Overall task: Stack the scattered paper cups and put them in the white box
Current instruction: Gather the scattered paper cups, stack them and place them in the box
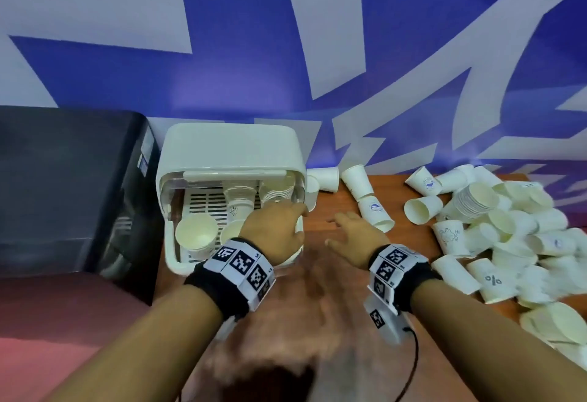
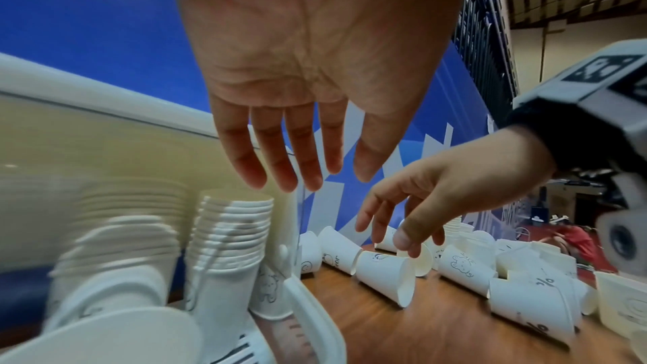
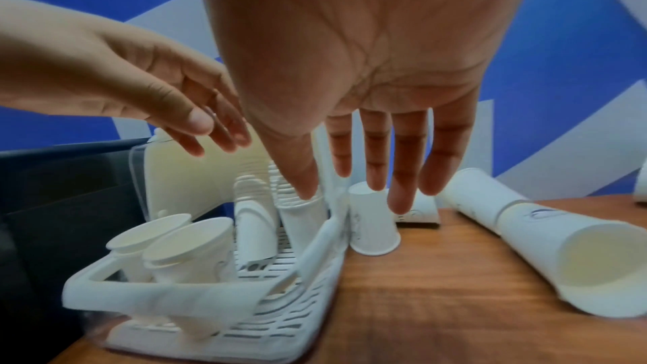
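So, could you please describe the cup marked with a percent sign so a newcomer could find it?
Start at the big heap of paper cups on the table's right side. At its near edge lies a cup on its side, the only one there with a dark percent sign.

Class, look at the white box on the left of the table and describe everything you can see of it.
The white box looks like smooth plastic with rounded corners, a solid domed top and a clear raised front flap. Its open front shows a slotted floor and a low rim. It stands on the wooden table, beside a black case. Inside are upright stacks of paper cups at the back and open-mouthed cups near the front. The left hand hovers open at its right front corner; contact cannot be told.
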Available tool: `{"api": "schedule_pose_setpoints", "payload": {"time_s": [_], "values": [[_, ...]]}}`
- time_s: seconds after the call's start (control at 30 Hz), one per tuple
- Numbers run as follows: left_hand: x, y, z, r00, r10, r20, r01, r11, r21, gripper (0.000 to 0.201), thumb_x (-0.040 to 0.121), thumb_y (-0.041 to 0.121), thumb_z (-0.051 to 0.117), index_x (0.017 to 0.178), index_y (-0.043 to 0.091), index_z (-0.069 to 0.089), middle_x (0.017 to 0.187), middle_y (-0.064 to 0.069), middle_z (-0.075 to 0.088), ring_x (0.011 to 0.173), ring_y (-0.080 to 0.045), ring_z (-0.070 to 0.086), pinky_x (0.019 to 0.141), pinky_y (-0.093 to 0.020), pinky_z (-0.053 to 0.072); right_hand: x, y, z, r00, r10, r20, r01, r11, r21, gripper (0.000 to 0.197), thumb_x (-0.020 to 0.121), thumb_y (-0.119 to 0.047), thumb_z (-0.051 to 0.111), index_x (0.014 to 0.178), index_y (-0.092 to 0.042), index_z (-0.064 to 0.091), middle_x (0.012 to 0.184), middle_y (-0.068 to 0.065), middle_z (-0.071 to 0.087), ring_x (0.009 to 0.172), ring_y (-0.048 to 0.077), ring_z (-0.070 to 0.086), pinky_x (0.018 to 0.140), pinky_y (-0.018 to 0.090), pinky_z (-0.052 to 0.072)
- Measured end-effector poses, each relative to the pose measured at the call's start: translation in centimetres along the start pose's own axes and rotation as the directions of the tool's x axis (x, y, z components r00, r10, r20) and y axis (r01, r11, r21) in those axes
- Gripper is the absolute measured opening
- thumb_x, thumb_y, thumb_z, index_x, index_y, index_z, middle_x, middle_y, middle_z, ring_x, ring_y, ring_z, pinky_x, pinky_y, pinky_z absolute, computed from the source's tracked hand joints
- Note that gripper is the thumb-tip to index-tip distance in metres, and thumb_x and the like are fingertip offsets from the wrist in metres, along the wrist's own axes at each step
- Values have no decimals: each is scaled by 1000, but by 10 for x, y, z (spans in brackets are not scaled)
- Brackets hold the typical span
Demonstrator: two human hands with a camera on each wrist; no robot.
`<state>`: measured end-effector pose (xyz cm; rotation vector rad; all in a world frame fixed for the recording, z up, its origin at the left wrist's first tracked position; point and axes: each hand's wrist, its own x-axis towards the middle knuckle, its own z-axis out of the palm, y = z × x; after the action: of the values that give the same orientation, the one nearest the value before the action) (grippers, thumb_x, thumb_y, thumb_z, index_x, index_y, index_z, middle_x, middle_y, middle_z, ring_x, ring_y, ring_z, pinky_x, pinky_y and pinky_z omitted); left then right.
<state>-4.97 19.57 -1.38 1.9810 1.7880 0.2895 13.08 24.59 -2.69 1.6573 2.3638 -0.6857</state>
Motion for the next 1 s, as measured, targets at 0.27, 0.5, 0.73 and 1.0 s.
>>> {"api": "schedule_pose_setpoints", "payload": {"time_s": [0.27, 0.5, 0.73, 1.0], "values": [[60, 43, 24, 999, -41, 1, 41, 998, 43, 46, 87, 30, 53, 131, 22, 44, 129, -1, 47, 118, -22, 46, 95, -38, 43, 44, 73, -28, 1000, -3, 29, 3, 1000, 5, 50, 89, -38, 53, 136, -29, 38, 139, -1, 42, 121, 20, 47, 100, 38, 42], [133, 68, 55, 991, -130, 24, 125, 981, 146, 53, 83, 29, 55, 134, 25, 41, 134, -1, 44, 124, -23, 40, 100, -41, 41, 96, 143, -57, 998, -12, 67, 11, 1000, 7, 56, 90, -38, 53, 141, -30, 31, 140, 1, 41, 122, 21, 48, 99, 39, 43], [203, 64, 59, 958, -285, 16, 264, 906, 332, 63, 85, 26, 55, 141, 27, 26, 141, -3, 35, 130, -26, 33, 102, -40, 35, 155, 168, -78, 999, -25, 41, 26, 999, -45, 55, 90, -35, 52, 140, -24, 32, 143, 5, 40, 122, 24, 49, 96, 36, 44], [246, 55, 87, 926, -377, 19, 330, 834, 442, 77, 80, 24, 65, 143, 24, 21, 144, -5, 30, 133, -28, 28, 104, -44, 30, 192, 178, -64, 989, 123, 82, -127, 991, 51, 66, 86, -49, 56, 140, -18, 31, 139, 9, 45, 118, 27, 53, 92, 37, 46]]}}
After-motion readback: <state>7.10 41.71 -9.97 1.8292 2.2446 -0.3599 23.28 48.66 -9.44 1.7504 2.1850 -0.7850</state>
